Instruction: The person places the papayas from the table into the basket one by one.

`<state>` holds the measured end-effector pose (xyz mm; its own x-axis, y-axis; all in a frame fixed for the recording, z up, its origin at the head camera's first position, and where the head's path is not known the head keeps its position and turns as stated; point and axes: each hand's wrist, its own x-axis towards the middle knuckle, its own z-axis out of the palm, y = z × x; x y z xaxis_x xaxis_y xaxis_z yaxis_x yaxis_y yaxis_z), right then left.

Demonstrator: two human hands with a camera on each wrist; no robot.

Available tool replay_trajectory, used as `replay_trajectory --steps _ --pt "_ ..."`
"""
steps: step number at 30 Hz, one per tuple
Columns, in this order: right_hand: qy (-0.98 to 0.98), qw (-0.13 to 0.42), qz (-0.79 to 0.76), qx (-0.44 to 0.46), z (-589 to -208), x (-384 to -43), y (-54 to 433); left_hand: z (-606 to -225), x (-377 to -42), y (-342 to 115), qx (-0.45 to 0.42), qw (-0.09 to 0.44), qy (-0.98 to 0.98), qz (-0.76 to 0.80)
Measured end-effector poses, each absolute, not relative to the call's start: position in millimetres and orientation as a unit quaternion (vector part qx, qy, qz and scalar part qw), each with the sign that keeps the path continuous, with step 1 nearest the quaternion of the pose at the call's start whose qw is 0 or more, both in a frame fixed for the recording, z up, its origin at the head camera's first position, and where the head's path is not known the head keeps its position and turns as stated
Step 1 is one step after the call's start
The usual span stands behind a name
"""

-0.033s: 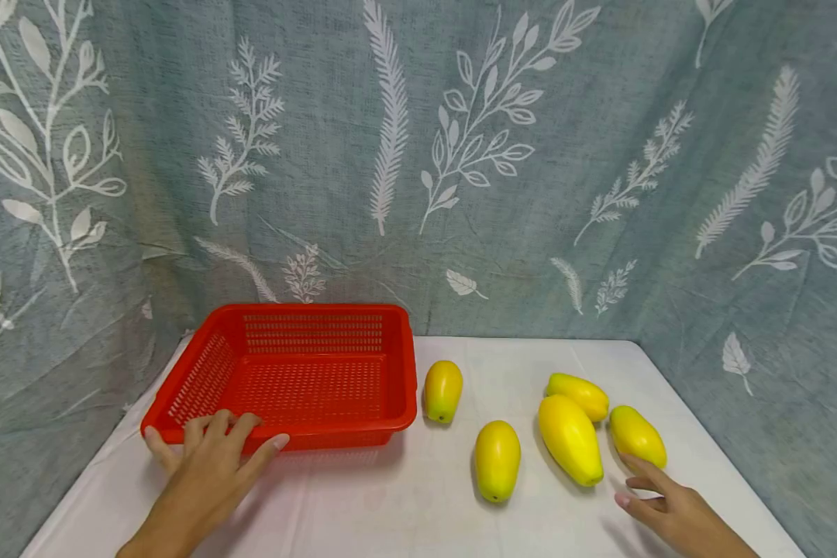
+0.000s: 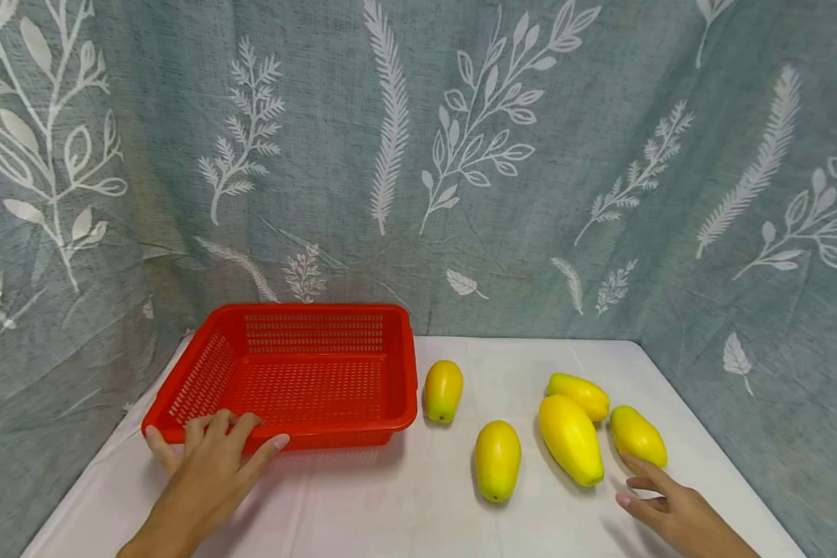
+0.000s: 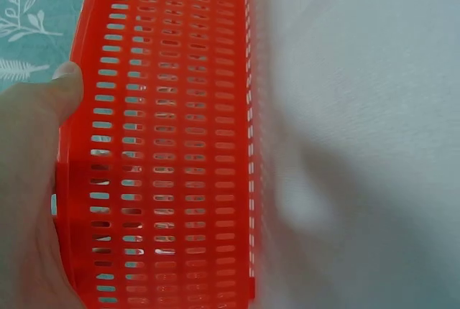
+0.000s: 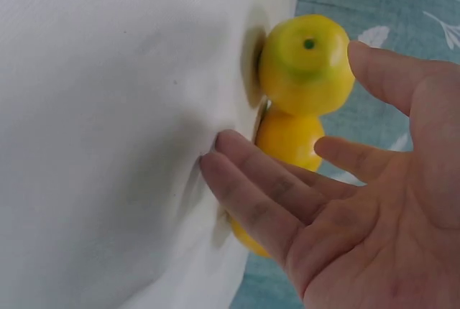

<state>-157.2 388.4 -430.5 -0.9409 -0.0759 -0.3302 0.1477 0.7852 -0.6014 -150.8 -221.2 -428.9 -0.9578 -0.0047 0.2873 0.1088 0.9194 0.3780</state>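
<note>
A red plastic basket (image 2: 314, 428) with slotted walls stands at the left of the table, nothing inside it. My left hand (image 2: 205, 477) holds its near rim, fingers curled over the top edge and the thumb (image 3: 66, 82) at the rim in the left wrist view. At the right, my right hand (image 2: 676, 511) has its fingers spread and holds nothing. Its index fingertip overlaps the near end of a yellow, mango-like fruit (image 2: 638, 438) in the head view. A larger yellow fruit (image 2: 570, 440) lies just left of that, and another (image 2: 579, 395) lies behind.
One yellow fruit (image 2: 498, 461) lies near the middle of the white-covered table (image 2: 390, 511). Another fruit (image 2: 443, 391) lies close to the basket's right side. A grey-green curtain (image 2: 335, 155) with white leaf prints hangs behind and at both sides.
</note>
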Motion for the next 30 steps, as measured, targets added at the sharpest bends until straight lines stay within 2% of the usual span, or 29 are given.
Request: replay_trajectory --steps 6,11,14,18,20,23,27,30 --pt "0.929 0.159 -0.334 0.010 -432.2 -154.8 394.5 -432.1 -143.2 -225.1 -0.035 0.149 -0.969 -0.195" --pt "0.946 0.115 -0.303 -0.005 -430.7 -148.9 400.6 -437.3 -128.3 -232.4 -0.016 0.149 -0.967 -0.207" --pt "0.965 0.051 -0.256 -0.009 -426.7 -148.4 407.9 -440.4 -120.7 -240.3 0.006 0.135 -0.970 -0.204" --pt "0.981 -0.069 -0.181 -0.025 -420.0 -145.3 429.3 -447.3 -118.4 -245.7 0.030 0.109 -0.978 -0.178" --pt "0.983 -0.104 -0.150 -0.035 -418.9 -143.8 439.0 -451.6 -119.2 -245.5 0.033 0.096 -0.980 -0.174" --pt "0.987 -0.099 -0.124 -0.038 -421.5 -142.2 442.3 -457.9 -121.1 -241.2 0.035 0.083 -0.980 -0.175" --pt "0.992 -0.055 -0.110 -0.032 -425.7 -141.8 423.5 -464.7 -121.6 -231.3 0.043 0.054 -0.985 -0.157" --pt "0.989 -0.062 -0.124 -0.054 -425.7 -142.5 404.4 -467.3 -122.1 -224.0 0.039 0.036 -0.989 -0.137"
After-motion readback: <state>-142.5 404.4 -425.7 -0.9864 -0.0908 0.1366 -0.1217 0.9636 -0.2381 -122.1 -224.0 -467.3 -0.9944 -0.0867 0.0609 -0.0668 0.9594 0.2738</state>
